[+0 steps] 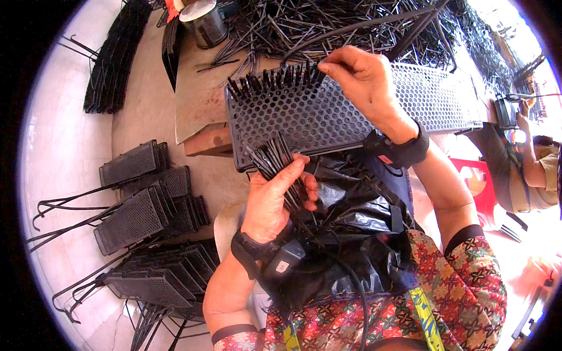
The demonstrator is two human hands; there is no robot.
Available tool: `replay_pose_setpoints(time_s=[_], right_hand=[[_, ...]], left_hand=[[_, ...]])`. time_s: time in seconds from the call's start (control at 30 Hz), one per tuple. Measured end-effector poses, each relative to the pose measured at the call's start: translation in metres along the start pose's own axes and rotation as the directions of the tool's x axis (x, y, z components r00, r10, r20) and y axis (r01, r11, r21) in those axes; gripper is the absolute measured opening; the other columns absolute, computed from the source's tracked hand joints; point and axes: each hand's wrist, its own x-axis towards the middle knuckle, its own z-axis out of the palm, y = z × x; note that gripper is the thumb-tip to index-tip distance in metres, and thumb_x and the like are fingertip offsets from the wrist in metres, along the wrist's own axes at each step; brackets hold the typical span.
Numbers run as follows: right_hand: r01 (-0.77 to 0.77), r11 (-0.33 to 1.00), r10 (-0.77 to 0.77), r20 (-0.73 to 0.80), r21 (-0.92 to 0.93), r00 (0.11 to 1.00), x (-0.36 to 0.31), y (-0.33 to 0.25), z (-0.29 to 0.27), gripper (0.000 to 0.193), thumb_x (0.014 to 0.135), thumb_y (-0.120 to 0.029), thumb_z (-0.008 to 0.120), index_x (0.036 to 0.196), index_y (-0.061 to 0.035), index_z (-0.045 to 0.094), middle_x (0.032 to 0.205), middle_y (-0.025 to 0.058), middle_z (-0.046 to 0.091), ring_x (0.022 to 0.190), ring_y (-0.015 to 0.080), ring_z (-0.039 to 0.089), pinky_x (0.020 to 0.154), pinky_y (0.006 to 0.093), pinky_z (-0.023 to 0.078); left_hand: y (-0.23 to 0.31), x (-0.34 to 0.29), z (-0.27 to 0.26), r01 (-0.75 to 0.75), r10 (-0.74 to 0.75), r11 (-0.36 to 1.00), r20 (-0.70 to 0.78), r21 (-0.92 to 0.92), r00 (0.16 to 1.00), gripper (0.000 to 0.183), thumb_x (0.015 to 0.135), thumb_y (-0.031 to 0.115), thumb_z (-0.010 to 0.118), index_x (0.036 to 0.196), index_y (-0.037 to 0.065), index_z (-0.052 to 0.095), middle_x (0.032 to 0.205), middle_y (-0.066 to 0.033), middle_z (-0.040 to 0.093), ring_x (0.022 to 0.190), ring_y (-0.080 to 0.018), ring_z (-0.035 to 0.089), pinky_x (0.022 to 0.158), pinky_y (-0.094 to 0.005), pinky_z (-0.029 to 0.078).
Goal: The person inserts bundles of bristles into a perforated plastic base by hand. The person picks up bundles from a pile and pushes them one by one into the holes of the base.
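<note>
Left hand (272, 199): curled, at the centre of view; a stick bundle (271, 159) is grasped, fanned toward 11 o'clock.
Right hand (369, 88): between 1 and 2 o'clock; thumb and fingertips are brought together at the right end of the stick row. Whether a stick is gripped cannot be told.
Stick row (266, 80): seated upright at 12 o'clock, along the far edge of the tray.
Tray (304, 117): black, perforated; positioned just beyond the left hand.
Loose sticks (351, 32): heaped between 12 and 1 o'clock.
Can (209, 29): placed at 11 o'clock.
Handled trays (137, 219): stacked between 8 and 9 o'clock.
</note>
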Motion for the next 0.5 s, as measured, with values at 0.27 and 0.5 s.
replay_pose_setpoints(time_s=[0.27, 0.5], right_hand=[[0.038, 0.999, -0.037, -0.059, 0.006, 0.998, 0.001, -0.005, 0.000, 0.027, 0.066, -0.017, 0.070, 0.084, -0.0003, 0.058, 0.071, 0.0144, 0.060, 0.065, 0.0293, 0.060, 0.061, 0.0344, 0.048], [0.342, 0.940, -0.342, -0.020, 0.011, 0.939, 0.021, 0.006, 0.014, 0.016, 0.068, -0.010, 0.065, 0.080, -0.0024, 0.058, 0.066, 0.0136, 0.057, 0.066, 0.0316, 0.057, 0.059, 0.0379, 0.046]], left_hand=[[-0.002, 0.002, -0.003, -0.059, 0.058, 0.996, -0.014, -0.071, 0.998, 0.019, 0.083, 0.016, 0.058, 0.091, -0.001, 0.056, 0.067, -0.0113, 0.059, 0.057, -0.0200, 0.058, 0.043, -0.0284, 0.044], [-0.004, 0.002, -0.002, -0.041, 0.030, 0.994, -0.105, -0.101, 0.994, 0.018, 0.083, 0.014, 0.055, 0.090, -0.002, 0.056, 0.075, -0.0139, 0.062, 0.062, -0.0216, 0.060, 0.047, -0.0304, 0.046]])
